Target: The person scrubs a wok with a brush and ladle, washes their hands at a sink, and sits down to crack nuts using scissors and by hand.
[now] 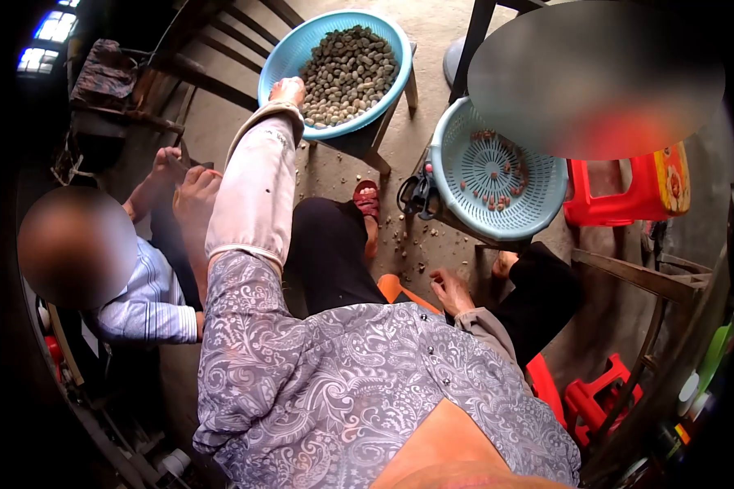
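My left hand (287, 91) is at the near left rim of a light blue basin (271, 69), its arm stretched far forward. The basin holds a heap of brownish nuts that look like unshelled peanuts (355, 69). The fingers look curled in, and whatever they hold is hidden. Low over my lap, my right hand (454, 292) has its fingers loosely bent and apart, with nothing visible in them. Close to it is an orange item (404, 292). A pale blue slotted basket (457, 196) to the right contains some scattered reddish kernels (501, 196).
Black-handled scissors (418, 194) are beside the basket. Shell bits (412, 244) litter the floor. A red plastic stool (599, 200) is at the right, near a blurred person. A child in a striped shirt (151, 297) is at the left, near a wooden chair (212, 81).
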Action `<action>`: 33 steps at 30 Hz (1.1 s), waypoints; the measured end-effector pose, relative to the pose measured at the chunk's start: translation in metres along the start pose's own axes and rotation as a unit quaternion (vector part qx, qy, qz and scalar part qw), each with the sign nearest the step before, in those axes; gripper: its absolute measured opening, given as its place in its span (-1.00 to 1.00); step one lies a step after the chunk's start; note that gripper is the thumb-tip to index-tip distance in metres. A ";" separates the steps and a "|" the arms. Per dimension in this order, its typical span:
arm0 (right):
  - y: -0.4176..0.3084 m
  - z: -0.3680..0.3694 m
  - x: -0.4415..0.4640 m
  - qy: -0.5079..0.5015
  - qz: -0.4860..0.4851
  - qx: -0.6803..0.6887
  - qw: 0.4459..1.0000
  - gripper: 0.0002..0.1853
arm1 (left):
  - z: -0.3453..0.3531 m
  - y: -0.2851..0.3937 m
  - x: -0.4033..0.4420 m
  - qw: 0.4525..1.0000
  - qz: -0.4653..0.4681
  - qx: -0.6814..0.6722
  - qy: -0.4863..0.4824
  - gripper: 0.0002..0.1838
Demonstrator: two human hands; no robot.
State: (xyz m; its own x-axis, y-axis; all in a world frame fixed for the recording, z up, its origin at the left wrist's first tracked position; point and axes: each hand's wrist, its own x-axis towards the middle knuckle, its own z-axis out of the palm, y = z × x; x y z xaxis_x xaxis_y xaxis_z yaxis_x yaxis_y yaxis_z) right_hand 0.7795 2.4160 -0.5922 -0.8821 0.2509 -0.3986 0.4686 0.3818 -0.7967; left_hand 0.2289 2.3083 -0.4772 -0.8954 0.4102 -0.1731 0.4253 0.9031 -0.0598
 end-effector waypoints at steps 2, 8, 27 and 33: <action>0.003 -0.001 0.002 0.000 0.007 0.019 1.000 -0.74 | 0.006 0.006 0.010 0.998 -0.032 0.028 -0.041 -0.69; -0.006 -0.003 0.004 -0.018 0.047 0.060 0.997 -0.73 | 0.014 0.021 0.014 0.987 -0.063 -0.077 -0.129 -0.59; -0.042 -0.012 -0.007 0.025 -0.003 0.312 0.950 -0.83 | -0.060 0.055 -0.161 0.666 0.207 -0.690 -0.193 -0.80; -0.072 -0.014 -0.017 -0.019 -0.029 0.636 0.771 -0.72 | 0.031 0.129 -0.321 0.745 0.317 -0.565 -0.163 -0.91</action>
State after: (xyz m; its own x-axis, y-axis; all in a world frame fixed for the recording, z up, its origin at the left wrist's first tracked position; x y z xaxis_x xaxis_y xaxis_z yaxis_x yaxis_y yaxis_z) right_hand 0.7610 2.3965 -0.5217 -0.9121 0.2307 -0.3389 0.0240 -0.7952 -0.6059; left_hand 0.5755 2.2891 -0.4602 -0.4047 0.9128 -0.0550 0.2021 0.1480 0.9681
